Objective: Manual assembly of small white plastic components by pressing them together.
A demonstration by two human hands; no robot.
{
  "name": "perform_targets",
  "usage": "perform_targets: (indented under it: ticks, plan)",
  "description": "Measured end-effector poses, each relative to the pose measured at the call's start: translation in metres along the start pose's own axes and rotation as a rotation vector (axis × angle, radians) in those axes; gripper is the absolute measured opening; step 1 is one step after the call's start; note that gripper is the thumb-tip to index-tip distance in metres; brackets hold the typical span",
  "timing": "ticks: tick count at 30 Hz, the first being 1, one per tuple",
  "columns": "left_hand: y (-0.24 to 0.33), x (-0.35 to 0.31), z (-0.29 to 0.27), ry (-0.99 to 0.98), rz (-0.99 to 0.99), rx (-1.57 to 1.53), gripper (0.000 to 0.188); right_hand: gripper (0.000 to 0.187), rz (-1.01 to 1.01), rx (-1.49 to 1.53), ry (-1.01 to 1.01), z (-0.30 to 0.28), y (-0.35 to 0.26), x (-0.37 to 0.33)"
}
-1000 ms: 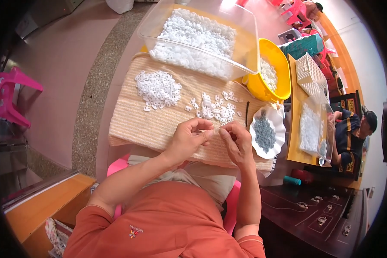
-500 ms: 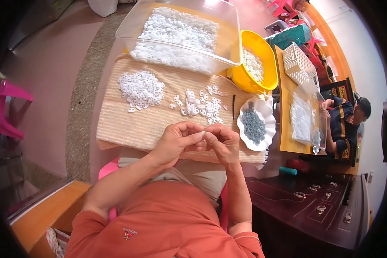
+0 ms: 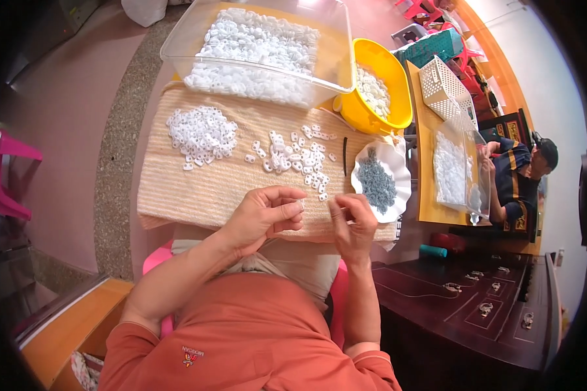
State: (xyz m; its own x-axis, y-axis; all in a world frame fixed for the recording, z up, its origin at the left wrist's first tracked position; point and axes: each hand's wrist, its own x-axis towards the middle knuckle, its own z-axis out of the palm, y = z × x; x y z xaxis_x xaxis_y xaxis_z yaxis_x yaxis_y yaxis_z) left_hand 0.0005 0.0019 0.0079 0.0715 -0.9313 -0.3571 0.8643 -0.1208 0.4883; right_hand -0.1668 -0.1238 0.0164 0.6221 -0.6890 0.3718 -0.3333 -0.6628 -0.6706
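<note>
Above the near edge of the towel-covered table (image 3: pixel 176 189), my left hand (image 3: pixel 261 216) pinches a small white plastic piece (image 3: pixel 302 202) between thumb and forefinger, mostly covered by the fingertips. A short gap to its right, my right hand (image 3: pixel 355 227) has its thumb and forefinger pressed together; anything between them is too small to see. Just beyond the right hand, a white wavy-rimmed dish (image 3: pixel 402 174) holds a heap of small grey parts (image 3: pixel 376 182). Loose white pieces with holes (image 3: pixel 287 154) lie scattered ahead, and a denser pile of white pieces (image 3: pixel 203 135) is farther left.
A clear bin of white parts (image 3: pixel 340 81) stands at the table's far side, beside a yellow basin (image 3: pixel 404 104). A thin black strip (image 3: pixel 345 156) lies by the dish. At right, another person (image 3: pixel 518 176) works at a clear box (image 3: pixel 479 208).
My hands, together before, are now apart. The right hand has shifted right toward the dish, while the left still pinches the white piece. The whole view has shifted slightly.
</note>
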Motion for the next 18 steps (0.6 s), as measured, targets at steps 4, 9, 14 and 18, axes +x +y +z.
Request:
perform_targets:
  ticks: [4, 9, 14, 18]
  plan:
    - [0.000, 0.000, 0.000, 0.025, 0.004, -0.002, 0.022, 0.013, -0.015, -0.389, 0.087, -0.024, 0.011, 0.007]
    - [-0.004, 0.001, 0.000, 0.064, 0.027, 0.009, 0.020, 0.025, -0.052, -0.634, 0.027, -0.032, 0.011, 0.020]
    - [-0.006, 0.003, -0.003, 0.062, 0.016, 0.005, 0.018, 0.032, -0.084, -0.691, -0.030, -0.027, 0.018, 0.027]
    - [-0.007, 0.004, -0.002, 0.061, 0.029, -0.011, 0.018, 0.031, -0.067, -0.672, -0.029, -0.023, 0.024, 0.026]
